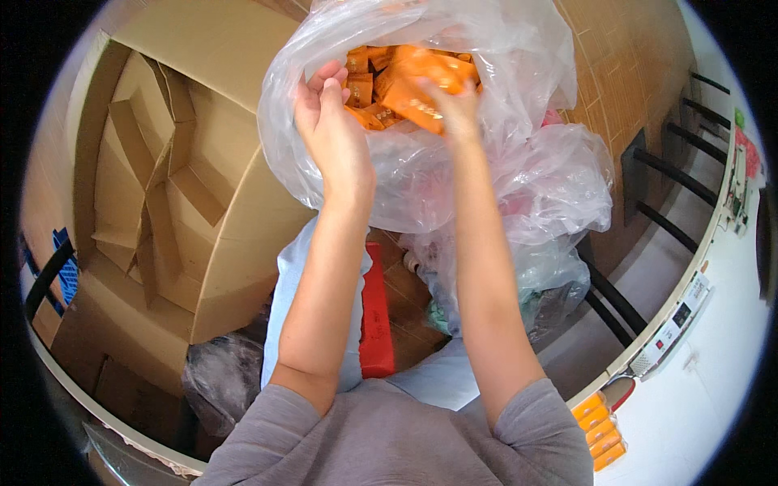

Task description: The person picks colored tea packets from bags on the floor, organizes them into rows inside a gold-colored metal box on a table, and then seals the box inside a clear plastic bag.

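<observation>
A large clear plastic bag (407,176) stands open in front of me, with many small orange packets (360,90) inside. At the left side of its mouth is my left hand (328,100), fingers curled and palm turned inward; whether it pinches the bag's edge or a packet is unclear. My right hand (453,109), blurred, is over the packets. It touches an orange packet (413,106) that bears writing; its fingertips are partly hidden, so the grip is not clear.
An open cardboard box (231,243) with cardboard dividers (167,164) stands at the left. A red strip (375,316) lies between my legs. More plastic bags (547,182) bulge at the right, near black metal bars (674,173). Orange packs (598,431) rest on a white surface (699,389).
</observation>
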Available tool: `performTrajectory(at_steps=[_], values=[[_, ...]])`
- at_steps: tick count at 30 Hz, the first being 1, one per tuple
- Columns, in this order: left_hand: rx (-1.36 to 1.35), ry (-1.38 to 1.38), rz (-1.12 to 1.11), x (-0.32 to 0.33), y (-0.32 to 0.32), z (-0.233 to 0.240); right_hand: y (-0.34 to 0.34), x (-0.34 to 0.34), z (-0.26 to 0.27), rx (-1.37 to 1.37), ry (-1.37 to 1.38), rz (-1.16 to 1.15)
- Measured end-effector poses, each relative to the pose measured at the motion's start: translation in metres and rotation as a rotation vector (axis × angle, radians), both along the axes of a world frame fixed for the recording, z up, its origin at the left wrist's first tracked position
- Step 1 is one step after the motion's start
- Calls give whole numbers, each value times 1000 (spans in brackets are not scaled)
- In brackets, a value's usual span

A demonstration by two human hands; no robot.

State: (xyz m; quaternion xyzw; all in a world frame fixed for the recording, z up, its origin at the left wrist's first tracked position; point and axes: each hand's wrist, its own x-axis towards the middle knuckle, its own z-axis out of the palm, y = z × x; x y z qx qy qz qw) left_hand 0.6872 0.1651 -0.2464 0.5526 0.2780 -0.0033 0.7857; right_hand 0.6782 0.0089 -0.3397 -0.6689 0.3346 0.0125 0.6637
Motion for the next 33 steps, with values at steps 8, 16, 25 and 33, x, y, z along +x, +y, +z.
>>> performTrajectory(at_steps=[8, 16, 25, 33], values=[[-232, 182, -248, -15, -22, 6, -9, -56, 83, 704, -181, -284], [-451, 183, -591, -32, -40, 0, 26, -69, 101, 707, -427, -508], [-207, 255, -768, -26, -29, 8, -35, -112, 121, 691, -303, -187], [-249, 184, -1104, -36, -27, 29, -66, -112, 135, 514, 17, 18]])
